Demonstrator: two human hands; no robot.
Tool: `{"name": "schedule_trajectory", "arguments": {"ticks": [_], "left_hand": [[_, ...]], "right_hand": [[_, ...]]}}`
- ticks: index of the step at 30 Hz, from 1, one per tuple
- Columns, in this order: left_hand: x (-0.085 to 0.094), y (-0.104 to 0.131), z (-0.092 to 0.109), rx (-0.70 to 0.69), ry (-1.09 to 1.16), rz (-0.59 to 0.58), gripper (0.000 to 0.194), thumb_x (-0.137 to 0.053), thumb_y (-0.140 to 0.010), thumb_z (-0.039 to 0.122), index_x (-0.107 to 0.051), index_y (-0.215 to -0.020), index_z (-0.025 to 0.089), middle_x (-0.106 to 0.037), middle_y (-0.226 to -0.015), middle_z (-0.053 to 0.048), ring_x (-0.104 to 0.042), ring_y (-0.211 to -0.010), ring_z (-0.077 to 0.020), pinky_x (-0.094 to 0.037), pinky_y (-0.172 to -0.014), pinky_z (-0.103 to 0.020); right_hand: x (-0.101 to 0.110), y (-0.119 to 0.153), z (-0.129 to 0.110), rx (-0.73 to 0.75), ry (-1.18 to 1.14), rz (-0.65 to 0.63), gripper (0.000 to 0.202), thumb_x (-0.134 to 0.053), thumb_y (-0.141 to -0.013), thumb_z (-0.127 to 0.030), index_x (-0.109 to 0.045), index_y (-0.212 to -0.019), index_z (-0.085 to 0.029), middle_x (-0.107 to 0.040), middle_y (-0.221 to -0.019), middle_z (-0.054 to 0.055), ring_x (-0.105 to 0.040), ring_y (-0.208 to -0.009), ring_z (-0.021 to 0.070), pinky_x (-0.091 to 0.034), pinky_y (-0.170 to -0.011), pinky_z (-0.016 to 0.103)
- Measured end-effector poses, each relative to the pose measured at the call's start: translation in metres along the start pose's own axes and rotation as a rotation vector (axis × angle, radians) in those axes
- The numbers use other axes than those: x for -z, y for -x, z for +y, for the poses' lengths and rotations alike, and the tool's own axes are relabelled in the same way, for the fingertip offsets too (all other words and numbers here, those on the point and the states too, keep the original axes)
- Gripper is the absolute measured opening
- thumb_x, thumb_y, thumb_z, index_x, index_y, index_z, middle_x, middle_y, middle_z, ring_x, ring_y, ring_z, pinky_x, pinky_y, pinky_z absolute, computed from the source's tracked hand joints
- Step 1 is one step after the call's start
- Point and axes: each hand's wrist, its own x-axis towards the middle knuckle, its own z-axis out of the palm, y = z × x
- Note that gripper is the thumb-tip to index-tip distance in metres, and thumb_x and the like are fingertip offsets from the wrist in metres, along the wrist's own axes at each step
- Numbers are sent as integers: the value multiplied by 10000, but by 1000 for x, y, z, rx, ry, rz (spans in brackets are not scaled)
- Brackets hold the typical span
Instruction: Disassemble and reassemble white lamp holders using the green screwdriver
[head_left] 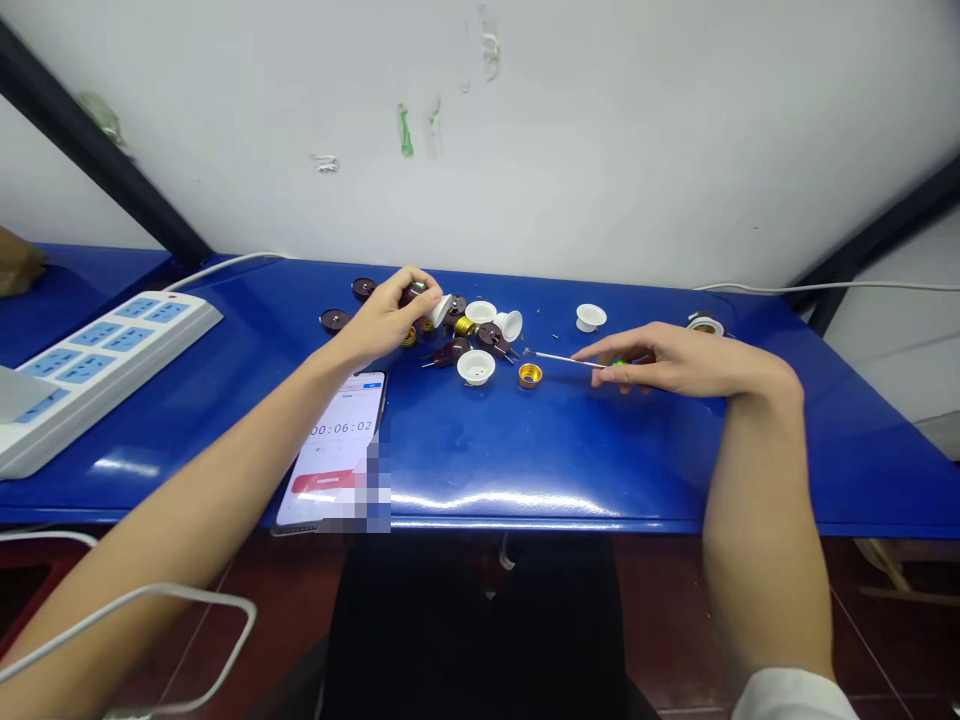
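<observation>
My left hand (394, 312) is closed, pinching a white flared cup-shaped part (441, 309) with something dark just behind it over the pile. In my right hand (645, 358) is a screwdriver (566, 359), its thin shaft pointing left and a bit of green handle showing between the fingers. Something small, too tiny to name, sits at its tip. Below that tip a gold threaded metal ring (530, 376) rests on the table. Beside it stands another white cup (475, 368). Around my left hand lie dark brown plug-like pieces (452, 352) with metal pins.
A phone (337, 440) showing a timer lies at the table's front edge, under my left forearm. A white power strip (112, 365) is on the left of the blue table (480, 450). One white cup (591, 318) stands farther back; another white ring (705, 326) is behind my right hand.
</observation>
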Motion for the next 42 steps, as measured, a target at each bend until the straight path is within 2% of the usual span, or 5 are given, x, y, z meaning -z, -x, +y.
{"name": "schedule_trajectory", "arguments": {"ticks": [9,15,25,33,42], "left_hand": [[0,0,3,0,-37,8,331,-680,-939,539,-662,-1028,221,-679,-912,-27,-598,-790,-152,-500,-745,-285],[0,0,5,8,-34,7,375,-680,-924,580,-657,-1034,221,-677,-908,-23,-601,-778,-152,-502,-737,-284],[0,0,4,-2,-11,14,357,-693,-925,565,-656,-1019,223,-677,-905,-22,-599,-782,-151,-499,-740,-285],[0,-1,1,-17,-13,7,319,-677,-946,532,-662,-1031,225,-671,-904,-20,-591,-776,-148,-495,-736,-287],[0,-1,-1,-15,-9,12,329,-675,-950,533,-660,-1043,217,-682,-926,-24,-602,-801,-151,-501,-756,-291]], "right_hand": [[-25,-38,-3,-4,201,453,442,-558,-1031,-335,-729,-1417,-205,-815,-1091,98,-742,-921,247,-560,-925,385],[-31,-44,-2,1,258,387,423,-548,-1045,-295,-727,-1419,-214,-794,-1228,117,-744,-1071,285,-547,-975,397],[-23,-35,-9,-96,287,193,422,-583,-1031,-273,-730,-1419,-195,-815,-1122,98,-754,-923,239,-556,-929,346],[-26,-41,-2,-24,226,242,449,-505,-1056,-312,-712,-1432,-181,-806,-1035,94,-733,-803,215,-565,-847,331],[-33,-51,5,-2,270,183,428,-455,-1064,-256,-752,-1358,-162,-781,-1188,136,-718,-1061,264,-545,-939,342]]}}
